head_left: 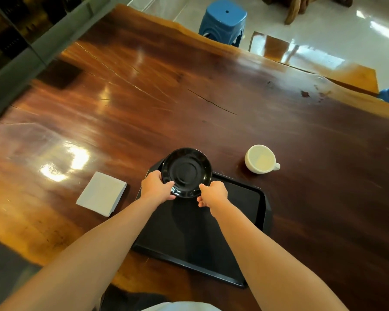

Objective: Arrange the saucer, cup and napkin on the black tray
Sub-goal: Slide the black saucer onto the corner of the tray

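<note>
A broad, glossy wooden desk (166, 97) fills most of the view, with two blue stools (222, 21) on the pale floor beyond its far edge. Near the front edge lies a black tray (245, 212), set at a slant. Both bare forearms reach out over it. A folded grey napkin (101, 194) lies flat on the desk just left of the tray. A black saucer (186, 171) is held over the tray's far left corner, tilted a little toward the camera. The left hand (155, 187) grips its left rim, fingers curled around the edge; the right hand (213, 195) pinches the near right rim. A white cup (261, 159) stands upright on the desk beyond the tray's far right corner, handle pointing right.
</note>
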`<state>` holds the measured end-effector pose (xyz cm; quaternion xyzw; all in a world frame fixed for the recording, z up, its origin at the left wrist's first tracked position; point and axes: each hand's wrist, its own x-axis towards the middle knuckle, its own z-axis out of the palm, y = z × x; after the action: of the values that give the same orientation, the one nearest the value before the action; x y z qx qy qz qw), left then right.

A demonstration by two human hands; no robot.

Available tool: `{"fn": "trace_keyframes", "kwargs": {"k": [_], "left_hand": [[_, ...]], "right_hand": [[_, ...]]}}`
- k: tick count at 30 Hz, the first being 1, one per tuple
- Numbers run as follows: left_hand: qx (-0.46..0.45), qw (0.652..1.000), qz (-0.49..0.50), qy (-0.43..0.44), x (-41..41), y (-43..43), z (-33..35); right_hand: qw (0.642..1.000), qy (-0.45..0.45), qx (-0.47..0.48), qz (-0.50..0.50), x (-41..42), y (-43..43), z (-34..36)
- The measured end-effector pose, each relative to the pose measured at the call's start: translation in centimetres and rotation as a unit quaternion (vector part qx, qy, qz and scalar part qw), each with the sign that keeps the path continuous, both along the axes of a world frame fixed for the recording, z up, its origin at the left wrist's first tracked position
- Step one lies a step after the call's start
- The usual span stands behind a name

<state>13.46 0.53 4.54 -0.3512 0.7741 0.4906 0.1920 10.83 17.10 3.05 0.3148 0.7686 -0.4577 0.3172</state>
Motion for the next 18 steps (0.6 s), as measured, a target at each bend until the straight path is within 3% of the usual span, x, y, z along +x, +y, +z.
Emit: {"fn": "trace_keyframes", "kwargs": {"k": [18], "left_hand": [[-0.002,0.999,0.000,-0.039,1.0,0.1,-2.2]], "right_hand": [[0.998,-0.035,0.013,0.042,0.6,0.3,-1.7]]}}
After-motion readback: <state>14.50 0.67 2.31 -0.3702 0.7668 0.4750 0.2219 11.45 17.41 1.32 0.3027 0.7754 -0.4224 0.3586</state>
